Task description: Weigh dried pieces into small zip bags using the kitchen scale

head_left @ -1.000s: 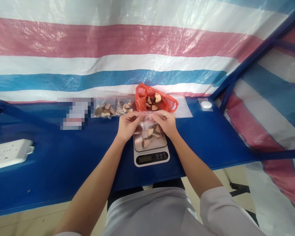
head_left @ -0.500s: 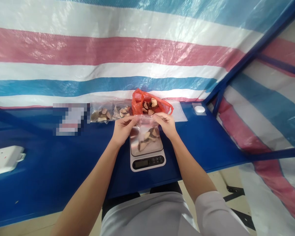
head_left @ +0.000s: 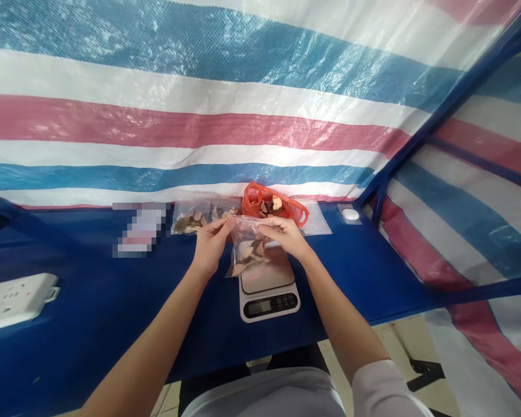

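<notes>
In the head view, the left hand [head_left: 211,246] and the right hand [head_left: 284,236] meet over the middle of the blue table [head_left: 113,301]. Each pinches the top edge of a small clear plastic bag [head_left: 245,250] between thumb and fingertips. The left hand grips its left corner and the right hand its right corner. The bag hangs between them, with a few brown and pale wedge-shaped pieces [head_left: 248,255] gathered at its bottom. Its lower end sits over the far left corner of a white digital kitchen scale with a steel plate [head_left: 269,284]. Whether it touches the plate cannot be told.

Just beyond the hands, at the far edge of the table, lies an open red plastic bag [head_left: 292,209] holding more of the same pieces. Left of it are filled clear bags [head_left: 195,215] lying flat, and right of it is a stack of empty clear bags [head_left: 316,220]. Further right, near the corner post, is a small white round object [head_left: 350,214]. A white power strip [head_left: 13,295] lies well apart at the left edge of the table. A red, white and blue striped tarp [head_left: 200,116] forms the wall behind the table.
</notes>
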Demonstrator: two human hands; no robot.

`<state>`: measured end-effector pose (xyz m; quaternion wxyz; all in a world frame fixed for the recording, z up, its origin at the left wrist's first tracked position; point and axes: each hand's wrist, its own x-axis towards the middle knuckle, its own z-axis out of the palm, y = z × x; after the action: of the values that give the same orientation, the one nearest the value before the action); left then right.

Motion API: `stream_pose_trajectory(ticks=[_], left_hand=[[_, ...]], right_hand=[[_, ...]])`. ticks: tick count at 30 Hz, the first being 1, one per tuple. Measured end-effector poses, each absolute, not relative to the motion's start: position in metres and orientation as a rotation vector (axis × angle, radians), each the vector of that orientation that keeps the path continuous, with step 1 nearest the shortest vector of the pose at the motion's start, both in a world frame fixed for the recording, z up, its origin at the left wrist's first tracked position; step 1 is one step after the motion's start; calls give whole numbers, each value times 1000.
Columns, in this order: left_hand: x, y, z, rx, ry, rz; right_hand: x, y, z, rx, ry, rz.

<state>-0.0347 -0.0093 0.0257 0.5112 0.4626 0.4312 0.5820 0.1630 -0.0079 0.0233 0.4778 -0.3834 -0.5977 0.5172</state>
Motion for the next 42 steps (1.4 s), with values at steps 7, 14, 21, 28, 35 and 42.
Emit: stream_pose_trajectory(ticks=[7,14,21,28,35,42], left_hand=[[-73,9,54,1024,1127,1455],[-108,36,81,1156,1255,1359],[-123,63,73,1406,1288,1254],[-138,73,53,2238,1485,1103],[-148,62,24,2765,1470,708],[-148,58,10,2787,1532,757]], right_hand=[[123,25,47,-910,-1516,1232],[85,68,68,-1050,-1686,1079],[73,97,80,-1359,-2022,565],[72,109,74,-1647,-2225,244],[73,98,69,-1804,-2260,63],[73,56,62,-1355,-2440,-133]])
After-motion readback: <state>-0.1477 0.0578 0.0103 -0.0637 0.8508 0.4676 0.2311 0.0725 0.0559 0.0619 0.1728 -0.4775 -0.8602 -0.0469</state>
